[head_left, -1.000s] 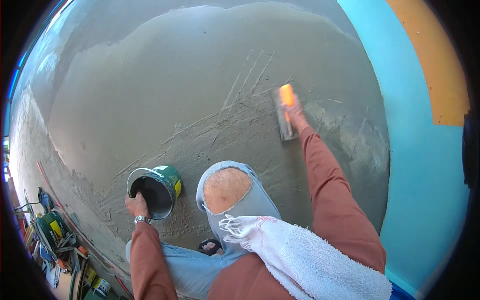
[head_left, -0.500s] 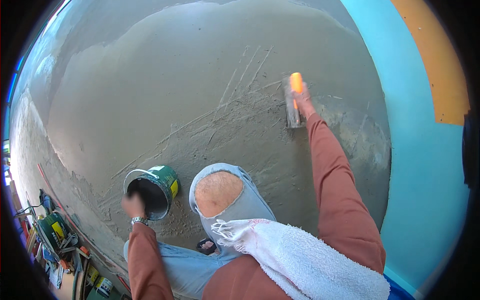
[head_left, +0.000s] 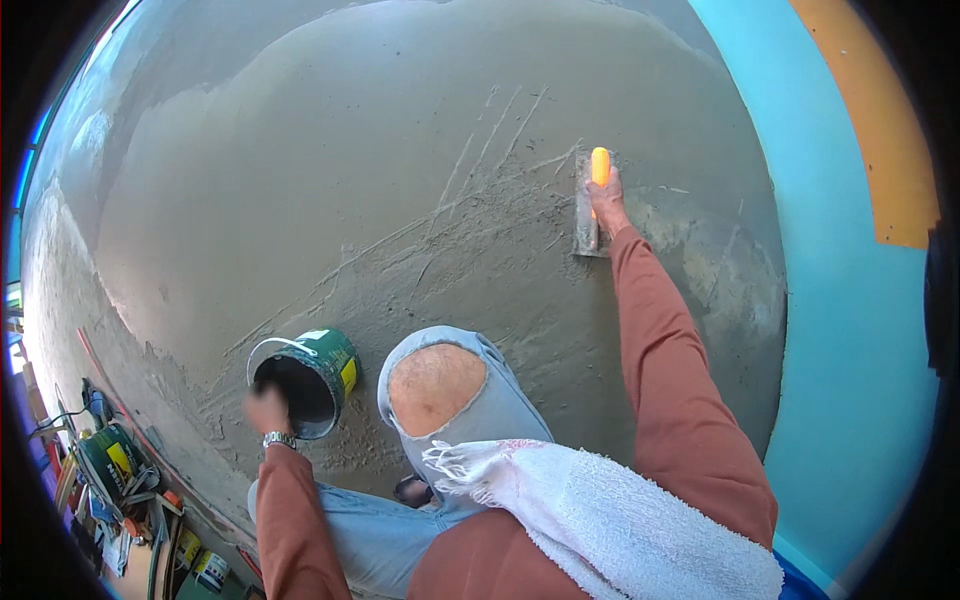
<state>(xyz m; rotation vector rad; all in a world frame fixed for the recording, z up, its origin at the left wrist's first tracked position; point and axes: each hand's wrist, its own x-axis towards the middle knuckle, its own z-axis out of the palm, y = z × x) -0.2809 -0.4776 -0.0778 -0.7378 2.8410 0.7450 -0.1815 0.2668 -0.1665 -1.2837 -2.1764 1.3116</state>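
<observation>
My right hand [head_left: 609, 203] is wrapped round the orange handle of a finishing trowel [head_left: 584, 230]. The trowel's rectangular blade rests against wet grey cement [head_left: 480, 260], right of several scored lines. Below and to the left, a dark green bucket [head_left: 347, 355] with a yellow patch is tipped, its mouth facing down-left and its white wire bail standing over the rim. My left hand [head_left: 268, 410], with a metal watch at the wrist, is closed at the bucket's rim; its fingertips are blurred against the dark inside.
My bent knee [head_left: 436, 385] in torn jeans is right of the bucket. A white towel [head_left: 610, 505] hangs over me. Tools and another green bucket [head_left: 108, 460] crowd the lower left, beside a long red strip [head_left: 100, 370]. A turquoise wall [head_left: 850, 400] borders the cement at right.
The trowel has shifted slightly right, with my right hand still round its handle. My left hand and the tipped bucket have stayed in place.
</observation>
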